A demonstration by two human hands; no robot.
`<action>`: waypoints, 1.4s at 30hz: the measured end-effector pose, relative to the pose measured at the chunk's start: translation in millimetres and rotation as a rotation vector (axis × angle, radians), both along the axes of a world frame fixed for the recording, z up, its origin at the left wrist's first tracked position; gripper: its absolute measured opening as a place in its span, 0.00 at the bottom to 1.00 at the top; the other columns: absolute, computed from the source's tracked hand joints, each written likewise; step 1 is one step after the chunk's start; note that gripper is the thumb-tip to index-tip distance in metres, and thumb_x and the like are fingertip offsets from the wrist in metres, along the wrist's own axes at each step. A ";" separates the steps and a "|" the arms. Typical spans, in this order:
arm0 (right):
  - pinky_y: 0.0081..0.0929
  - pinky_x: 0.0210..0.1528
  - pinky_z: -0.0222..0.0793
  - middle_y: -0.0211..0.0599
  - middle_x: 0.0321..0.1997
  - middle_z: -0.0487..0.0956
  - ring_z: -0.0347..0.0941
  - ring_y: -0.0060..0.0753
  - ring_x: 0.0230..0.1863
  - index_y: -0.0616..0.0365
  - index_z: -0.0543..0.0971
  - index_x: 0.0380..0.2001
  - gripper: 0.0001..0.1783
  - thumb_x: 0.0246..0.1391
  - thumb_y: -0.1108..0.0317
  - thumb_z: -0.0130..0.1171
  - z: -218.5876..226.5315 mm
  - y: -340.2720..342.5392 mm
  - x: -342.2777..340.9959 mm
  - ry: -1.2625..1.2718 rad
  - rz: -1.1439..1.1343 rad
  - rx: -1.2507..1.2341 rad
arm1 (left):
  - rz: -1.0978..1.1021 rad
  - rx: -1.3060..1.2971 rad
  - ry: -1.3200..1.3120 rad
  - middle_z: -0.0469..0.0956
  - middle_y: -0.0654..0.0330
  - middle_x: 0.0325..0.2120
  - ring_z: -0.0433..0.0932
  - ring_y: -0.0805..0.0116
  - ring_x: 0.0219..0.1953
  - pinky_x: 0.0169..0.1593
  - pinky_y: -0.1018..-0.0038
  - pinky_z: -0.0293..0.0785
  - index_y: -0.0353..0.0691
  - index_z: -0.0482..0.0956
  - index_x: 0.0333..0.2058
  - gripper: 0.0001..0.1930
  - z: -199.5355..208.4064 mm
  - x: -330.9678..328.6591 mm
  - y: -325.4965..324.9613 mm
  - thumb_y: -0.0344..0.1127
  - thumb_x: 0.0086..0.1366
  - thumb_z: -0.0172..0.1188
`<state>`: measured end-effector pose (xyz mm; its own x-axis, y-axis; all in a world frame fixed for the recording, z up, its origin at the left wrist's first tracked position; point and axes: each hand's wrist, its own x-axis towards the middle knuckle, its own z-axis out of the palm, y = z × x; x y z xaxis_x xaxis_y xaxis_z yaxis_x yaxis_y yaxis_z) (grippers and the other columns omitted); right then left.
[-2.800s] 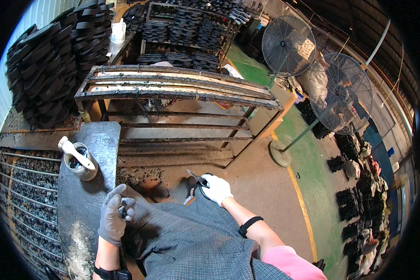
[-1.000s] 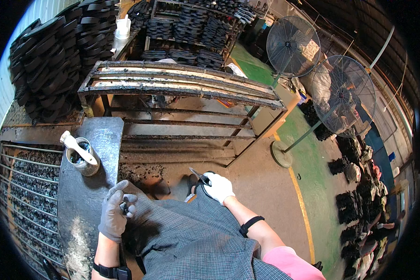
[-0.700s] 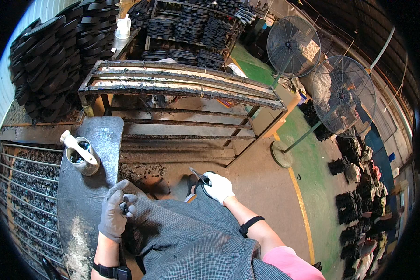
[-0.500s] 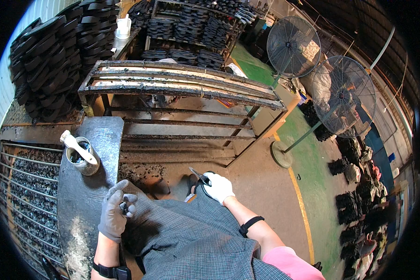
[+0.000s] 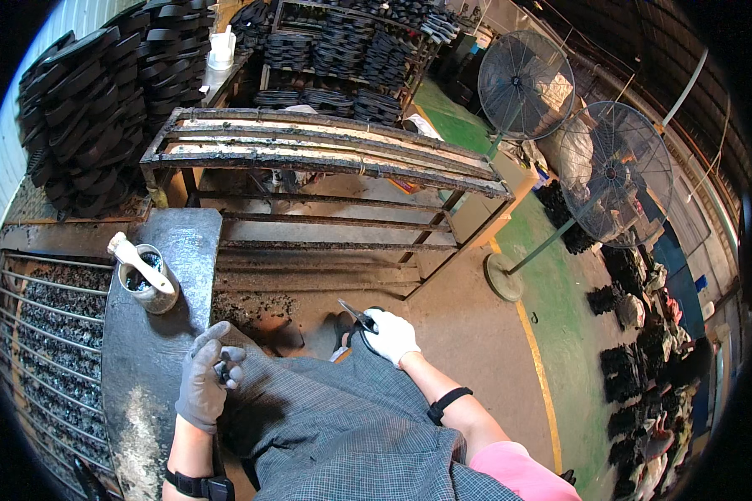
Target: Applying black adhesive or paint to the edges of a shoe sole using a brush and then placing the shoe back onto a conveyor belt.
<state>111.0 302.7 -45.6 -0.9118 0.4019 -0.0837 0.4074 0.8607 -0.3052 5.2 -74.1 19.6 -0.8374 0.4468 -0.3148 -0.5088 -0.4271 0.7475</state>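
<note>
On the dusty workshop floor [image 5: 476, 334] before the metal rack [image 5: 326, 150], the right hand [image 5: 390, 336] grips scissors [image 5: 358, 316] with fingers curled shut, the left hand [image 5: 205, 384] pinches a small dark piece [image 5: 223, 373]; better cut close, steadying it above the lap.

The grey-gloved left hand [image 5: 206, 382] is curling its fingers loosely near the lap, while the white-gloved right hand [image 5: 390, 336] is reaching forward, fingers closing in a grip.

Left hand [image 5: 204, 386]: wore a grey knit work glove, slightly soiled, with a black wrist strap [image 5: 194, 484] just below the cuff. Right hand [image 5: 391, 336]: wore a white knit glove; a narrow black band [image 5: 448, 404] circled the bare forearm. A pink short sleeve [image 5: 516, 472] showed at the right shoulder. Grey checked cloth [image 5: 351, 438] covered the lap and legs
</note>
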 end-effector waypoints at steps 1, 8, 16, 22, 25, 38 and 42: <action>0.45 0.50 0.78 0.47 0.48 0.85 0.83 0.55 0.47 0.42 0.82 0.54 0.21 0.58 0.53 0.59 -0.1 0.1 0.0 0.004 0.002 0.000 | 0.000 0.000 0.000 0.84 0.53 0.34 0.79 0.70 0.24 0.26 0.78 0.72 0.40 0.73 0.62 0.27 0.2 0.0 0.0 0.47 0.70 0.64; 0.44 0.47 0.77 0.44 0.42 0.85 0.82 0.53 0.44 0.45 0.82 0.51 0.21 0.56 0.52 0.60 -1.8 -0.4 1.1 0.043 -0.006 0.001 | -0.003 -0.008 0.011 0.84 0.53 0.33 0.78 0.70 0.23 0.26 0.78 0.72 0.40 0.73 0.62 0.28 0.9 0.8 0.5 0.48 0.69 0.65; 0.46 0.50 0.78 0.47 0.48 0.84 0.82 0.55 0.47 0.43 0.82 0.53 0.21 0.58 0.53 0.59 1.5 -2.1 0.2 0.014 -0.001 -0.004 | 0.000 -0.018 0.014 0.84 0.53 0.33 0.78 0.70 0.23 0.26 0.77 0.71 0.39 0.73 0.62 0.29 0.5 -0.2 0.2 0.47 0.68 0.66; 0.45 0.50 0.78 0.46 0.48 0.85 0.82 0.55 0.47 0.43 0.82 0.52 0.20 0.58 0.53 0.59 1.6 -2.4 -0.4 0.010 0.002 0.014 | -0.017 -0.004 0.009 0.84 0.52 0.33 0.78 0.70 0.22 0.25 0.77 0.71 0.40 0.73 0.62 0.28 -1.0 -1.9 0.0 0.46 0.68 0.66; 0.45 0.50 0.78 0.46 0.48 0.85 0.82 0.55 0.47 0.43 0.82 0.52 0.20 0.58 0.53 0.59 0.3 -2.1 0.6 0.018 -0.006 0.015 | -0.016 0.003 0.021 0.84 0.51 0.33 0.79 0.71 0.23 0.25 0.78 0.71 0.39 0.73 0.62 0.28 -1.3 -1.2 0.5 0.46 0.68 0.66; 0.45 0.51 0.78 0.46 0.48 0.85 0.83 0.55 0.47 0.42 0.82 0.52 0.21 0.57 0.52 0.60 -1.3 -3.1 0.8 0.021 0.008 0.021 | -0.029 0.007 0.017 0.84 0.52 0.34 0.81 0.70 0.25 0.27 0.78 0.73 0.41 0.74 0.61 0.26 -2.0 -0.2 -2.2 0.46 0.69 0.65; 0.45 0.51 0.78 0.46 0.48 0.84 0.83 0.55 0.47 0.43 0.82 0.52 0.20 0.58 0.52 0.59 1.7 -3.7 -0.7 0.012 0.003 0.019 | -0.031 0.006 0.012 0.84 0.53 0.35 0.81 0.69 0.25 0.28 0.78 0.73 0.42 0.74 0.61 0.26 -4.3 -1.0 -1.4 0.46 0.69 0.64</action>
<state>110.4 299.0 -43.9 -0.9138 0.4009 -0.0658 0.4017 0.8674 -0.2938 4.1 -75.4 15.3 -0.8269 0.4741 -0.3024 -0.5130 -0.4157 0.7510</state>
